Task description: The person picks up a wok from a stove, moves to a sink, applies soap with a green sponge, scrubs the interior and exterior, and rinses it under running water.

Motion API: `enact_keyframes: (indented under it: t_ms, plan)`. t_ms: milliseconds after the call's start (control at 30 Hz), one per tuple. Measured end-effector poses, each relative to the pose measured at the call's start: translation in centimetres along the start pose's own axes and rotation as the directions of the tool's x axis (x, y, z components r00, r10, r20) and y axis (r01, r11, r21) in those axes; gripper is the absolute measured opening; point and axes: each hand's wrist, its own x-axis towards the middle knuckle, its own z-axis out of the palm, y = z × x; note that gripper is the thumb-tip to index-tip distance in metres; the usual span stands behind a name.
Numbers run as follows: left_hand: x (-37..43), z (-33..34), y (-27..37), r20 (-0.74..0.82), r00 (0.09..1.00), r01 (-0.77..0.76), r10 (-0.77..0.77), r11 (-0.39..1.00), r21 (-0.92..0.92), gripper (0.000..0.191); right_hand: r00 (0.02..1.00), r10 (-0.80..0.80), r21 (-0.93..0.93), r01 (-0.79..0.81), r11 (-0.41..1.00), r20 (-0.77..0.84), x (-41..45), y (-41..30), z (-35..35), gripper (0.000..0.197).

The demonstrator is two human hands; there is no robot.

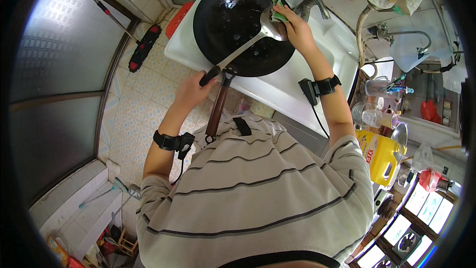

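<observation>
My left hand (193,90) grips the black handle of a metal wok spatula (238,50). Its broad blade lies over the right part of a large black wok (227,26). In my right hand (297,31) is a green and white scrubbing cloth (278,9), pressed against the spatula's blade. The wok rests on the white sink (256,91), and its inside looks wet. Its brown wooden handle (217,111) points towards my body, just right of my left hand.
A tap (310,5) stands at the wok's right. Further right are a yellow plastic jug (375,156), several cups (372,115) and a wall tap (409,33). A black broom (145,48) leans at the left, near a red plastic stool (178,20). Frosted door panels (67,44) line the left.
</observation>
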Motion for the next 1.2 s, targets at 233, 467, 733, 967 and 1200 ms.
enact_keyframes:
  t_ms: [233,467,733,967,1200]
  plan:
    - [-0.4,-1.8,0.5,-0.065,0.995,-0.064,0.074,0.986,0.152,0.029,0.926,0.343,0.445,-0.243,0.862,-0.159,-1.5,1.8,-1.3,0.029]
    - [0.5,-0.9,0.6,-0.146,0.987,-0.029,0.062,0.975,0.22,0.027,0.973,0.119,0.088,-0.104,0.991,-0.196,-1.9,-2.6,2.4,0.04]
    - [0.7,0.9,0.9,-0.223,0.964,-0.095,0.142,0.974,0.206,0.032,0.988,-0.061,-0.156,0.038,0.987,-0.142,-0.1,-1.0,4.7,0.032]
    - [-1.0,0.8,1.6,-0.202,0.979,-0.002,0.041,0.981,0.192,0.024,0.78,0.622,0.273,-0.586,0.763,-0.064,-0.8,1.9,6.5,0.038]
    - [-0.9,2.0,1.3,-0.177,0.984,0.034,-0.009,0.99,0.139,0.03,0.99,-0.137,-0.139,0.132,0.982,-0.03,-1.4,-2.0,6.8,0.029]
